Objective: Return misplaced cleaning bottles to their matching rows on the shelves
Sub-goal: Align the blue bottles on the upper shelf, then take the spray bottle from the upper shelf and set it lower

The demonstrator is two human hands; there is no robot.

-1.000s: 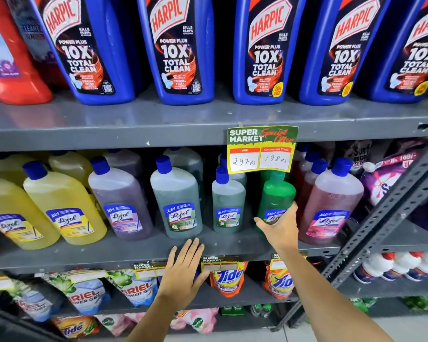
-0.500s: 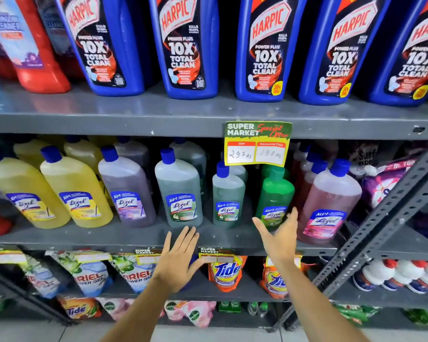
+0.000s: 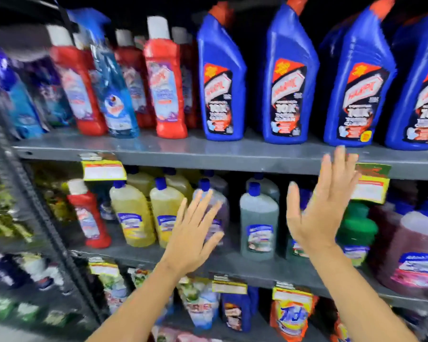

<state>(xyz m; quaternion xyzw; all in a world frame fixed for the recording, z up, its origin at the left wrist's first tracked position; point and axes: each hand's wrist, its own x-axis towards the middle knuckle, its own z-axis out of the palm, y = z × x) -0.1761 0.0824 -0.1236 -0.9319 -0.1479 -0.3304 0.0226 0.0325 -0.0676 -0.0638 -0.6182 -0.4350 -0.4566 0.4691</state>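
Observation:
My left hand (image 3: 193,233) is open with fingers spread, raised in front of a purple floor-cleaner bottle (image 3: 216,206) on the middle shelf (image 3: 139,253). My right hand (image 3: 324,206) is also open and empty, held higher, fingertips near the upper shelf's edge (image 3: 232,156). A red bottle with a white cap (image 3: 88,215) stands alone at the left end of the middle row, beside yellow bottles (image 3: 131,215). More red bottles (image 3: 166,77) stand on the upper shelf, with a light blue bottle (image 3: 111,85) among them. The frame is blurred.
Large blue toilet-cleaner bottles (image 3: 221,82) fill the upper shelf to the right. Grey-green (image 3: 258,223), green (image 3: 356,225) and pink (image 3: 415,248) bottles continue the middle row. Detergent pouches (image 3: 290,314) hang below. A slanted metal upright (image 3: 30,193) crosses the left side. Price tags (image 3: 104,170) hang off the shelf edges.
The view has swung up and left, showing the red bottles and the shelf's left end. Both hands have risen from the middle shelf's edge and stay open and empty.

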